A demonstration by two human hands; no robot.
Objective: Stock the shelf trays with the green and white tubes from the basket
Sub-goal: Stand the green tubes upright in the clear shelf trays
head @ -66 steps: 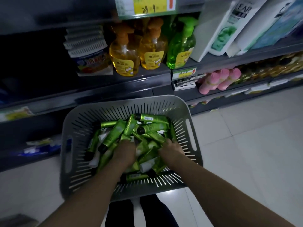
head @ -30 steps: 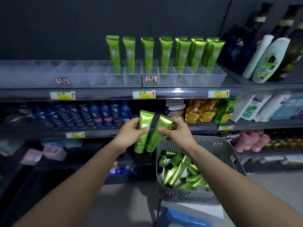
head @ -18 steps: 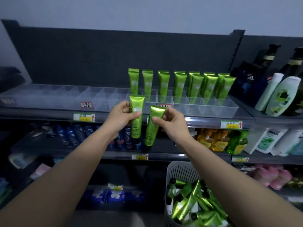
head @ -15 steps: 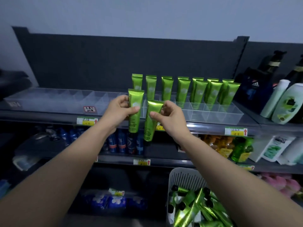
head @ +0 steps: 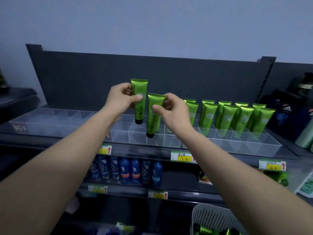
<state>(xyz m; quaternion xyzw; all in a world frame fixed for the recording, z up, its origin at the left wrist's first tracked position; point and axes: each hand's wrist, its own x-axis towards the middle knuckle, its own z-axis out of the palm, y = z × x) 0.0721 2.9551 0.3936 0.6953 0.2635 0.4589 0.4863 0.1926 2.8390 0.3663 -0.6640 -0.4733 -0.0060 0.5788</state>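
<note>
My left hand (head: 120,100) pinches a green tube (head: 140,107) upright, black cap down, above the clear divided shelf tray (head: 135,138). My right hand (head: 171,112) pinches a second green tube (head: 153,119) beside it, a little lower, its cap hanging just over a front compartment. Several green tubes (head: 227,118) stand cap-down in the tray's right compartments. The grey slotted basket (head: 215,217) sits at the bottom right with more tubes inside, mostly out of frame.
The tray's left compartments (head: 55,119) hold nothing. Blue cans (head: 128,172) line the shelf below, behind yellow price tags (head: 182,156). Dark and pale bottles (head: 288,112) stand right of the tray. A dark back panel rises behind the shelf.
Both hands rose from the basket with one tube each and moved forward over the tray. The view tilted up, so the basket dropped to the frame's bottom edge.
</note>
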